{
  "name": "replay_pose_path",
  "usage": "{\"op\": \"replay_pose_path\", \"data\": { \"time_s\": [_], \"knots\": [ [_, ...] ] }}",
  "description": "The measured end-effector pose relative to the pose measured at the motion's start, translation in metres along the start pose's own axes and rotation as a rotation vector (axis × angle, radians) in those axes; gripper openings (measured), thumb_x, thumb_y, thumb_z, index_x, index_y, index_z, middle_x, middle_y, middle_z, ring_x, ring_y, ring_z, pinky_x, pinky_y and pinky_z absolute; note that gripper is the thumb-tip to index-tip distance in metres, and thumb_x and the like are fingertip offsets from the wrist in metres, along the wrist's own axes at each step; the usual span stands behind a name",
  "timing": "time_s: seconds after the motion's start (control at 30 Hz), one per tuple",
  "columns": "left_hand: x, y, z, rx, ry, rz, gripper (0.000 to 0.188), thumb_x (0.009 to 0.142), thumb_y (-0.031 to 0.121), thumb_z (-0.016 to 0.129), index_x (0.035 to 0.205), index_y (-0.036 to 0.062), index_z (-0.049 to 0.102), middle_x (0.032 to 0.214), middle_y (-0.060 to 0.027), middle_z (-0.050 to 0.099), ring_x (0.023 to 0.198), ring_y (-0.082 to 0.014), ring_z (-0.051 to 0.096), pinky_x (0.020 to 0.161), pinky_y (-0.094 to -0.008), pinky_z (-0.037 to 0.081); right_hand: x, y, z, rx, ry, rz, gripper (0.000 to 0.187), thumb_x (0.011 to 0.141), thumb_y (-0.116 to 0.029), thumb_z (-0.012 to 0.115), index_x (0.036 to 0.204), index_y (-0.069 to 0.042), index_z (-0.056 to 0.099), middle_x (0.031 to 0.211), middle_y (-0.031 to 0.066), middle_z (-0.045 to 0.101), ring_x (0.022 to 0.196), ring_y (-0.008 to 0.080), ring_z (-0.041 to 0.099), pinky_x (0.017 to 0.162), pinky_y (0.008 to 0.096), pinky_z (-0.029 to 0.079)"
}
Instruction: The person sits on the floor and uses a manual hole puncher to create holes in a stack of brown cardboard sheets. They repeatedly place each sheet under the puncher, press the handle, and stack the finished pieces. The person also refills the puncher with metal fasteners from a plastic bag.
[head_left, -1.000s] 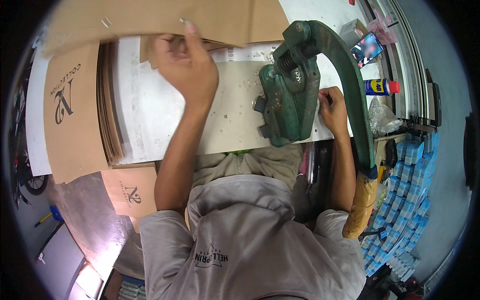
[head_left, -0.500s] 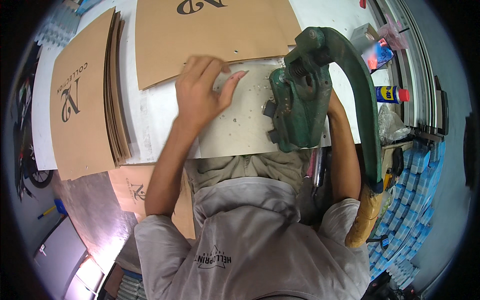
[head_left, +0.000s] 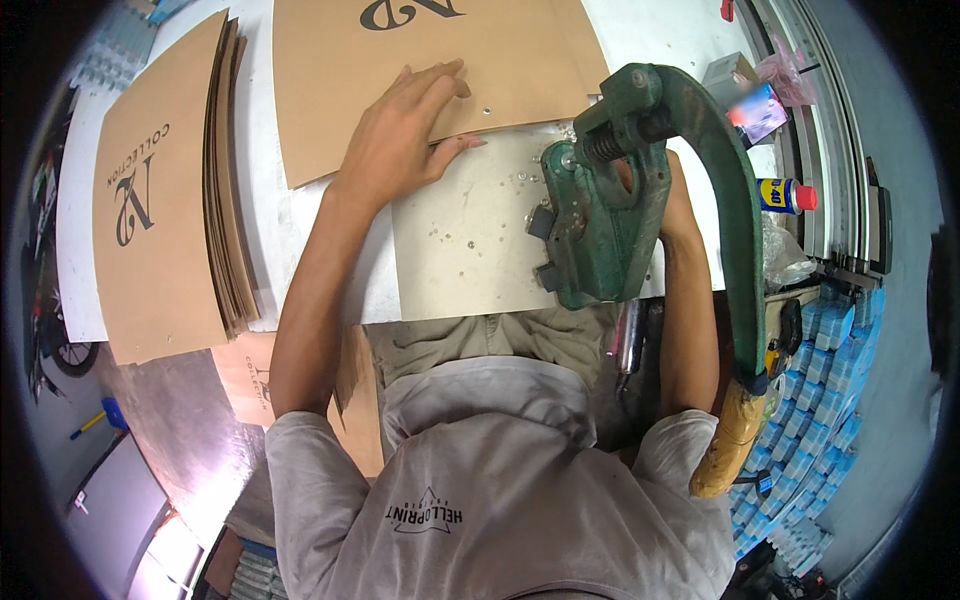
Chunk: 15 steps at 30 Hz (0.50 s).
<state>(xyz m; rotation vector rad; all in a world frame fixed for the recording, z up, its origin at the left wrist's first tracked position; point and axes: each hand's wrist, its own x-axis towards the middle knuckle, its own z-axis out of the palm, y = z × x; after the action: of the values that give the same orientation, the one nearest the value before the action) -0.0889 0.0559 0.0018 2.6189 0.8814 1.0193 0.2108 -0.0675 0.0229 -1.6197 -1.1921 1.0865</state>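
Observation:
My left hand point(head_left: 395, 140) lies over the near edge of a large brown paper sheet or bag point(head_left: 420, 75) with dark printing. Its fingers rest on the paper, spread a little, and the thumb stretches out just past the edge, over the beige board point(head_left: 450, 270). To the right stands a green hand-lever eyelet press point(head_left: 615, 240), its long curved lever ending in a tan wrapped handle point(head_left: 728, 440). My right hand point(head_left: 680, 190) is behind the press, its fingers mostly hidden by the casting. Small metal eyelets point(head_left: 523, 177) lie scattered on the board beside the press.
A stack of printed brown bags point(head_left: 150, 210) stands on the left of the white table point(head_left: 285, 240). A blue and yellow spray can point(head_left: 785, 195) with a red cap and a clear plastic bag point(head_left: 785, 255) lie at the right. Blue wrapped packs point(head_left: 810, 400) are piled lower right.
My left hand has moved away from me, from above the board near the paper's edge onto the paper, its fingers flatter. My right hand stays behind the press.

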Motion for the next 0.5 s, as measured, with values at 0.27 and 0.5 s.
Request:
{"op": "replay_pose_path", "data": {
  "time_s": [0.27,0.5],
  "knots": [
    [0.009,-0.002,-0.005,-0.329,-0.219,-0.398,0.023,0.091,0.003,0.066,0.113,0.0029,0.061,0.125,-0.0169,0.071,0.115,-0.0405,0.067,0.099,-0.0470,0.054,0.007,0.010,-0.004,0.097,-0.007,0.130,0.035,0.095,-0.008,0.071,0.127,0.002,0.063,0.111,0.0116,0.073,0.095,0.0167,0.071,0.083,0.0321,0.060],
    [0.018,0.041,0.040,-0.106,-0.069,-0.003,0.035,0.082,-0.006,0.058,0.111,0.0049,0.074,0.118,-0.0115,0.072,0.102,-0.0333,0.068,0.089,-0.0422,0.057,0.026,0.013,0.022,0.756,0.106,0.159,0.033,0.099,-0.009,0.063,0.131,0.002,0.060,0.111,0.0136,0.072,0.092,0.0182,0.071,0.075,0.0315,0.062]
  ]
}}
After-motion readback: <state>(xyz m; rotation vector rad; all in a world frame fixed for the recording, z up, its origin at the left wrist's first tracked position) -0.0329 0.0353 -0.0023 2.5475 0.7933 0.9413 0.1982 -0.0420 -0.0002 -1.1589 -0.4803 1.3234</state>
